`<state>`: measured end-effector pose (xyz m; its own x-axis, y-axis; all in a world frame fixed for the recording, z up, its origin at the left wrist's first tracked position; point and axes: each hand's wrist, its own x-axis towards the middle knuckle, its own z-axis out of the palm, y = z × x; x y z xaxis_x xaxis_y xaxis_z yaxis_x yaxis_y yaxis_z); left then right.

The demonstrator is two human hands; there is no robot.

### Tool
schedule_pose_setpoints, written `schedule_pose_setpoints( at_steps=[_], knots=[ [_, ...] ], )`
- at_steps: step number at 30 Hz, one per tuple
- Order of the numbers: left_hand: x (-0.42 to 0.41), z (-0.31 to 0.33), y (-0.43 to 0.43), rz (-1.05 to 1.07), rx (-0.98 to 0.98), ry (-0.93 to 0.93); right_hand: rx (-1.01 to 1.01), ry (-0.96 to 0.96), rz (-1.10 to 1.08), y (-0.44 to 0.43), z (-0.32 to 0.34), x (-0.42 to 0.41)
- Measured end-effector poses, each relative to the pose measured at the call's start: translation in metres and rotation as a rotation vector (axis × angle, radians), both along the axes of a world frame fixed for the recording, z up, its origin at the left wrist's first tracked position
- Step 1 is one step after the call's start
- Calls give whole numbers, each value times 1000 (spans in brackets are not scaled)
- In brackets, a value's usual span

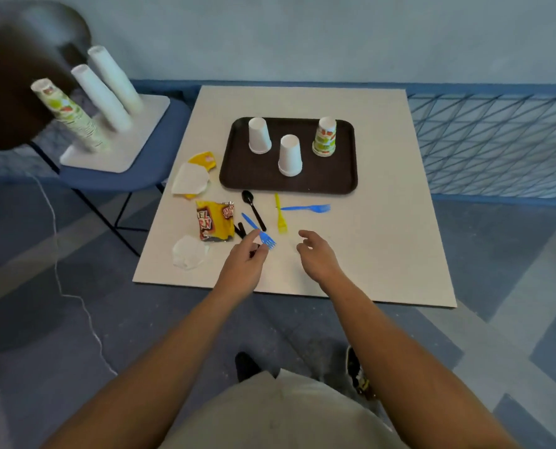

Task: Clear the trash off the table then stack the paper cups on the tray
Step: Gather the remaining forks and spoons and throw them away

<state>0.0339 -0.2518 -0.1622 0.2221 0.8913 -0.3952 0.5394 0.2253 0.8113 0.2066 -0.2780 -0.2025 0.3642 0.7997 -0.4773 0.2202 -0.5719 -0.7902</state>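
Clearing barely begun. Left hand apparently pinches the near blue fork by its tines; right hand hovers empty, fingers loosely curled. Snack wrapper, napkins and black spoon lie on the table; paper cups stand apart, inverted, on the tray.

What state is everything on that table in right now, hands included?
Left hand: fingertips at near blue fork, grip unclear.
Right hand: relaxed, holding nothing.
Left white cup, middle white cup, printed cup: upside down on tray, apart.
Snack bag: crumpled, lying on table.
Black spoon, yellow fork: lying flat on table.
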Motion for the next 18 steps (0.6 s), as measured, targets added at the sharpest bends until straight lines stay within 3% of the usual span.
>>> schedule_pose_setpoints(
  at_steps=[11,18],
  knots=[
    [12,-15,97,-8,-50,103,-192,-87,61,111,-19,10],
    [34,-24,130,-42,-72,181,-222,-620,421,135,-39,49]
  ],
)
